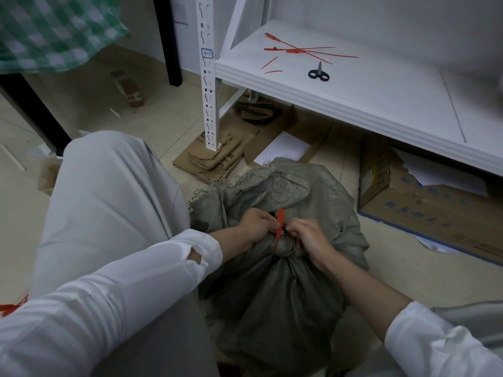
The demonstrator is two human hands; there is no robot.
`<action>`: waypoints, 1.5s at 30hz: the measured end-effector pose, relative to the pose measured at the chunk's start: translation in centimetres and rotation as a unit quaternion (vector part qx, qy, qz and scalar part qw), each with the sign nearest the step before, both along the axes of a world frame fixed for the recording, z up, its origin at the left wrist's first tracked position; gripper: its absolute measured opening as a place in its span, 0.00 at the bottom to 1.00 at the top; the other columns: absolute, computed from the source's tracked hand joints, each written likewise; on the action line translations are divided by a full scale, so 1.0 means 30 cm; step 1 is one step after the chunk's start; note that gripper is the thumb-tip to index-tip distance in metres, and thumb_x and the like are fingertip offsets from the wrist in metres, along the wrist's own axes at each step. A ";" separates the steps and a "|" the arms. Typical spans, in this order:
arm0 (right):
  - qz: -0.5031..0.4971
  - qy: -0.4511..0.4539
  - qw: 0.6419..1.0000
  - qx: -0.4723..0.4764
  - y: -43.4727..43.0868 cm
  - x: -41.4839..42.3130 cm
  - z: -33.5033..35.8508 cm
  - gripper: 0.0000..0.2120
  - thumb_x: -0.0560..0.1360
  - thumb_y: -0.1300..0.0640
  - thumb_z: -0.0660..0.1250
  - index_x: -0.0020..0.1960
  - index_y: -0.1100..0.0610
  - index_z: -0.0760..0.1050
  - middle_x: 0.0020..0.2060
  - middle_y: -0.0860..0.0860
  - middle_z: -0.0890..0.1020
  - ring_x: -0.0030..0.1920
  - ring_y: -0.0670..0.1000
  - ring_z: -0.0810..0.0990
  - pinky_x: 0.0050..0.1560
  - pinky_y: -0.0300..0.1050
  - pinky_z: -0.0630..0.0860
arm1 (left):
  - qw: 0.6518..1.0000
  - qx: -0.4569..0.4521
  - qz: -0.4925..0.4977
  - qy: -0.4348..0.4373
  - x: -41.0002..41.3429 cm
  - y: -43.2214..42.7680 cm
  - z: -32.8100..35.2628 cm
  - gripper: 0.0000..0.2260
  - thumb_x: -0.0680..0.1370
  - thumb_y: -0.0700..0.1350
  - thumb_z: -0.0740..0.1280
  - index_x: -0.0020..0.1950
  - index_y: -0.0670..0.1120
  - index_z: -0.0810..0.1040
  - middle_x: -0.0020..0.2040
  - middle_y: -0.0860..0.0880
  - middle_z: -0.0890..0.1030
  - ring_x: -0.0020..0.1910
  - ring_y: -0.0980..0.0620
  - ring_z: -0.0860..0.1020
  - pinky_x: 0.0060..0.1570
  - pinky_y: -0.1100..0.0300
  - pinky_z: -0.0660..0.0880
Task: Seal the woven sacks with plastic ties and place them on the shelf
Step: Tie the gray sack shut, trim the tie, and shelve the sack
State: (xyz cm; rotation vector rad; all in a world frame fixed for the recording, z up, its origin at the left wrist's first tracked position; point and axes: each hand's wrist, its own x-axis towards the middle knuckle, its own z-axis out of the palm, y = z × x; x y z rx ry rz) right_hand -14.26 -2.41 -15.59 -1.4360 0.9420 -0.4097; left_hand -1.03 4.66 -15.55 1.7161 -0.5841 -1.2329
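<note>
I see grey woven sack [272, 295] standing on tiled floor [168, 126], beside wearer's left knee [109, 172], in front of white shelf [353, 104], not on it. Sack neck gathered, red plastic tie [279, 227] looped round it. Left hand [255, 225] curled, pinching tie's flat tag end. Right hand [307, 238] curled on other side, pinching tie at neck. On shelf board: spare red ties [299, 50] crossed, cut-off ends [269, 62] just beside, black-handled scissors [318, 72] near. Cardboard box [435, 213] under shelf, right of sack.
</note>
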 end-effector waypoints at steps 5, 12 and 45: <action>-0.005 0.002 1.000 0.000 -0.001 -0.001 -0.003 0.19 0.72 0.70 0.61 0.26 0.57 0.63 0.22 0.47 0.62 0.25 0.43 0.60 0.25 0.35 0.57 | 1.000 -0.005 -0.004 0.014 -0.002 -0.001 -0.002 0.06 0.76 0.32 0.67 0.49 0.29 0.80 0.27 0.52 0.81 0.28 0.59 0.78 0.41 0.64 0.77; -0.011 0.004 1.000 0.000 0.007 0.005 0.005 0.21 0.73 0.71 0.61 0.24 0.57 0.64 0.20 0.45 0.64 0.23 0.41 0.62 0.25 0.33 0.60 | 0.999 -0.004 -0.006 -0.047 -0.009 0.000 0.003 0.06 0.76 0.35 0.69 0.48 0.32 0.82 0.29 0.53 0.80 0.28 0.62 0.77 0.35 0.72 0.75; 0.088 0.027 0.988 -0.121 -0.011 0.022 -0.024 0.17 0.69 0.59 0.63 0.32 0.74 0.71 0.28 0.57 0.72 0.33 0.51 0.67 0.36 0.46 0.63 | 0.987 -0.016 0.017 -0.160 -0.029 0.004 -0.023 0.06 0.74 0.41 0.71 0.41 0.40 0.85 0.33 0.49 0.82 0.36 0.56 0.78 0.44 0.58 0.76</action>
